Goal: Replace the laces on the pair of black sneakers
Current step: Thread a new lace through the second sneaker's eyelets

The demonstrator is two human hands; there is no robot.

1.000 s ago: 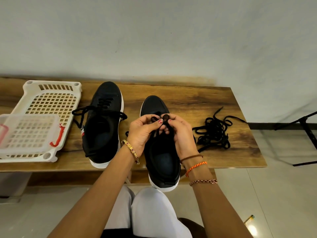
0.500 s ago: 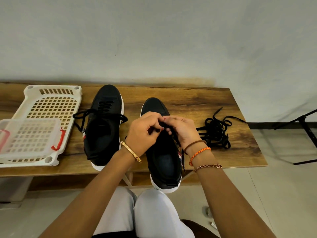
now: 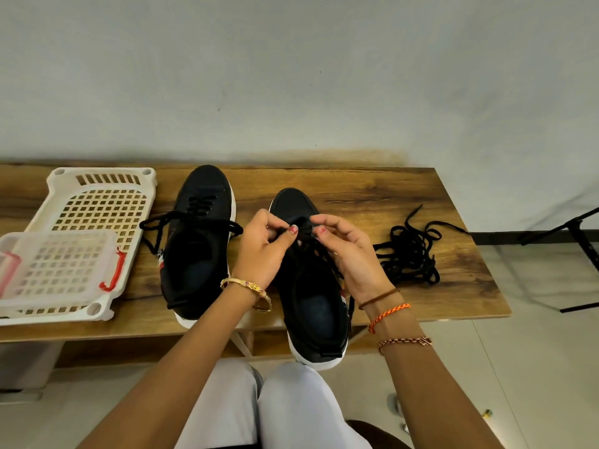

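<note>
— Where do we stand?
— I judge about halfway. The left sneaker (image 3: 197, 241), near the desk's (image 3: 405, 196) middle, is laced but untied. The right sneaker (image 3: 311, 286) overhangs the front edge; my left hand (image 3: 264, 251) and right hand (image 3: 348, 251) each pinch its lace (image 3: 316, 254) near the toe.
— Leftovers?
— The loose laces (image 3: 410, 254) are heaped toward the right edge.

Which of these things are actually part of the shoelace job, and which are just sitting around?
Part of the job:
right sneaker, its lace pinched by left hand and right hand
left sneaker, partly laced
loose laces

Lying about:
white basket
clear box
table
</note>
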